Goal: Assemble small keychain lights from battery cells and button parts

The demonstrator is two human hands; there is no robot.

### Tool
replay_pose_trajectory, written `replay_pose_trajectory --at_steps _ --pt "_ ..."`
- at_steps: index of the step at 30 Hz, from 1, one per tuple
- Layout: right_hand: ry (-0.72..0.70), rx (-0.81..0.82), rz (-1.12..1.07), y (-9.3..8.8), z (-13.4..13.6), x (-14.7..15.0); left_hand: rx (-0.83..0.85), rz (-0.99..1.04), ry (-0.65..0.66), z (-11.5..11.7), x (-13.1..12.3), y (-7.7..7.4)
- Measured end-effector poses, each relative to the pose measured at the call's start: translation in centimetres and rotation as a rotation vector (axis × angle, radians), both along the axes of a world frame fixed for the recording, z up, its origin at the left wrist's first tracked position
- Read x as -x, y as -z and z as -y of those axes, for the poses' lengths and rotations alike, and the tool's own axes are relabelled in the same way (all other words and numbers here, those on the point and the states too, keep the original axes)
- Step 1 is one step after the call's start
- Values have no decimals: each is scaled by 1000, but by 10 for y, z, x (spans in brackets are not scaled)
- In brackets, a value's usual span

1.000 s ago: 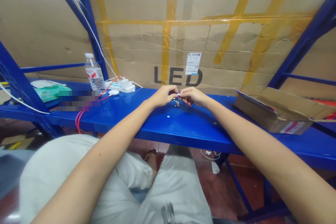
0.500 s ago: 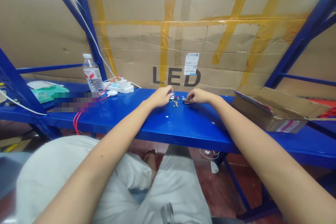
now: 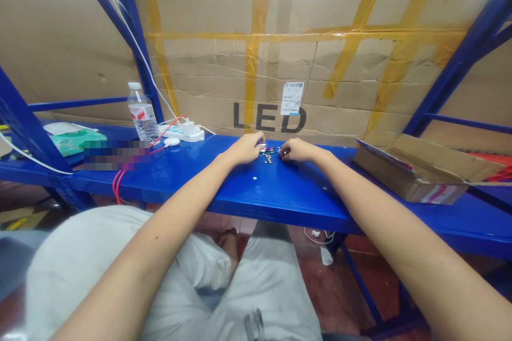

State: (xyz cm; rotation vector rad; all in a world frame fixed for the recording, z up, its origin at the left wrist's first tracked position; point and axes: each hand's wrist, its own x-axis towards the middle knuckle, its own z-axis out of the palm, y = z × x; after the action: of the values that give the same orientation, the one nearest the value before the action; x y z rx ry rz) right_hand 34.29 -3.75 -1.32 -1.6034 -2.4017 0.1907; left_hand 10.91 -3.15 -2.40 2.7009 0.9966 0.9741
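Observation:
Several small shiny metallic pieces, some purple and green, lie on the blue shelf top between my hands. A few gold-coloured bits are scattered just in front of them. My left hand rests at the left edge of this group, its fingers curled and closed by the pieces. On the right side, my right hand has its fingertips pinched down near the surface. What either hand's fingers hold is too small and too covered to make out.
An open cardboard box stands on the right. Toward the left are a water bottle, a white power strip with cables, and a green tissue pack. A large taped cardboard sheet rises behind the shelf.
My right hand has shifted slightly left, and its fingers now cover the dark piece that showed beneath them. The left hand stays almost in place.

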Motion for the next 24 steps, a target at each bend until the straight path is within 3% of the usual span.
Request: replay_pose_trajectory --at_steps 12,15,20,24 --pt "6 -64 -28 2 7 15 -2 -2 5 -2 0 0" --pt "45 -88 -236 -2 8 17 0 -5 6 -2 0 1" --pt "-17 250 -774 0 10 21 3 10 12 -1 0 0" --pt "-97 385 -980 3 14 25 -3 29 17 -1 0 -1"
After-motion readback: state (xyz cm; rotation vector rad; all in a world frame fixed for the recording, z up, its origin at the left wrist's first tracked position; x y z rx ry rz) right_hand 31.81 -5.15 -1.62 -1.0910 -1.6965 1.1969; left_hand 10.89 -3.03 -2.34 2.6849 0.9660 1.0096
